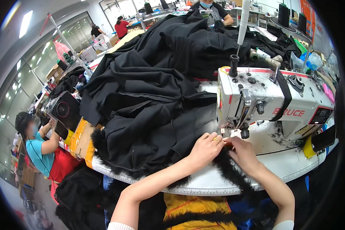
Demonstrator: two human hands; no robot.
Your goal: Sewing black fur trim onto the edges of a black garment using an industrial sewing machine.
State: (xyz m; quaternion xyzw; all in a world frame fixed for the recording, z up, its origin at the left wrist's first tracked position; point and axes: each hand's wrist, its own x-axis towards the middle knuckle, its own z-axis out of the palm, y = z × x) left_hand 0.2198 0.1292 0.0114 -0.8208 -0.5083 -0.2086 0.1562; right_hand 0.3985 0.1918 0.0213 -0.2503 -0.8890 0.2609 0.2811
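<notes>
My left hand [205,148] and my right hand [242,153] meet just below the needle area of a white sewing machine [272,103]. Both pinch a strip of black fur trim [230,172] that runs from under the presser foot toward me across the white machine table [287,165]. A ring shows on my left hand. A large heap of black fabric [153,84] lies to the left of the machine, its near edge also lined with black fur. The fingertips hide the needle point.
A yellow garment [195,209] lies on my lap. Another sewing machine [63,109] and a seated person in a blue shirt [36,147] are at the left. More people [211,9] work at tables behind. Thread cones [264,55] and clutter sit behind the machine.
</notes>
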